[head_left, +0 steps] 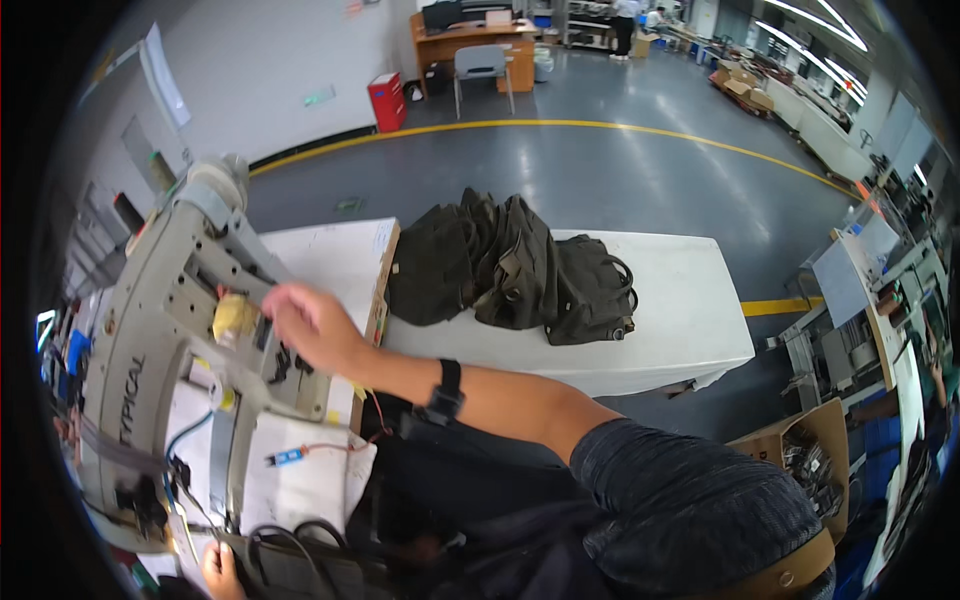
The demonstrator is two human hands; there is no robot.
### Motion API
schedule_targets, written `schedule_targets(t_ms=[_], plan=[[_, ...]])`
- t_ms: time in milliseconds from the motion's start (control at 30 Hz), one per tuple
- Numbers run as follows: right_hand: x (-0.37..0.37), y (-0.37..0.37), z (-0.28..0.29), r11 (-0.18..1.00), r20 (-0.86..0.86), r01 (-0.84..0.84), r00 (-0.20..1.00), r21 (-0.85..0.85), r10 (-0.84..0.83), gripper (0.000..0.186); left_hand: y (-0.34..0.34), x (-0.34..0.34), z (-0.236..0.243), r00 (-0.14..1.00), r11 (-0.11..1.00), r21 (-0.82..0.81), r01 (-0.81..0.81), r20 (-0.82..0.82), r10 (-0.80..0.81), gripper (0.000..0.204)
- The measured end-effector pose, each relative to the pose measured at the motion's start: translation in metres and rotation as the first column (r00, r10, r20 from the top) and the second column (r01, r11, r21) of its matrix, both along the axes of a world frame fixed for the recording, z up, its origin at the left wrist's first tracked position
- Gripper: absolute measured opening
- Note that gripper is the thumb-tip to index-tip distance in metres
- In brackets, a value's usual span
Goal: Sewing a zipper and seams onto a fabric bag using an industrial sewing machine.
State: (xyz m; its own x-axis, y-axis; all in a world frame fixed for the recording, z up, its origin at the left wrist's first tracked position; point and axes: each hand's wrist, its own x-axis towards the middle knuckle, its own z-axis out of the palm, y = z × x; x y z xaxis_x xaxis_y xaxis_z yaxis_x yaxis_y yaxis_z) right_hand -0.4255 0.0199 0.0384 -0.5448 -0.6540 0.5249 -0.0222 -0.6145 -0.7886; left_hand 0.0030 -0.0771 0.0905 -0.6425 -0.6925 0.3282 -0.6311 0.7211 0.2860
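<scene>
My right hand (pixel 310 322) is raised at the head of a grey sewing machine (pixel 165 330), its fingers curled beside a part wrapped in yellow (pixel 234 318). Whatever its fingertips grip is too small to make out. A dark strap with a black block (pixel 444 395) sits on that wrist. At the lower left, my left hand (pixel 220 572) has its fingers closed on a dark fabric bag (pixel 310 568) below the machine's needle area. Looped dark handles (pixel 290 538) show on this bag. A small blue tool (pixel 288 457) on an orange cord lies on the white machine bed.
Several dark olive bags (pixel 510 265) are heaped on a white-covered table (pixel 685 290) beyond my arm. An open carton (pixel 835 450) stands at the right. Farther off are a red cabinet (pixel 388 102), a grey chair (pixel 482 65), a wooden desk (pixel 520 65) and a standing person (pixel 624 28).
</scene>
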Motion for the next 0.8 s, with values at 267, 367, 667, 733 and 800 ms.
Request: schedule_targets(t_ms=[267, 367, 667, 733, 800], plan=[[0.158, 0.014, -0.116, 0.757, -0.295, -0.465, 0.724, 0.459, 0.624, 0.023, 0.007, 0.052, -0.044, 0.948, 0.862, 0.505, 0.046, -0.295, 0.123, 0.032], [0.190, 0.002, -0.114, 0.607, -0.066, -0.683, 0.641, 0.406, 0.765, 0.028, 0.015, 0.041, -0.040, 0.885, 0.769, 0.611, -0.188, -0.234, 0.402, 0.026], [0.215, 0.001, -0.078, 0.360, 0.402, -0.877, 0.468, 0.318, 0.787, 0.038, 0.026, 0.019, -0.025, 0.868, 0.846, 0.518, -0.123, -0.357, 0.344, 0.016], [0.227, -0.004, -0.080, 0.409, 0.379, -0.861, 0.503, 0.303, 0.777, 0.028, 0.024, 0.020, -0.026, 0.848, 0.825, 0.562, -0.062, -0.407, 0.340, 0.018], [0.238, -0.013, -0.083, 0.422, 0.377, -0.871, 0.490, 0.252, 0.786, 0.023, 0.020, 0.020, -0.030, 0.842, 0.875, 0.476, -0.090, -0.434, 0.322, 0.016]])
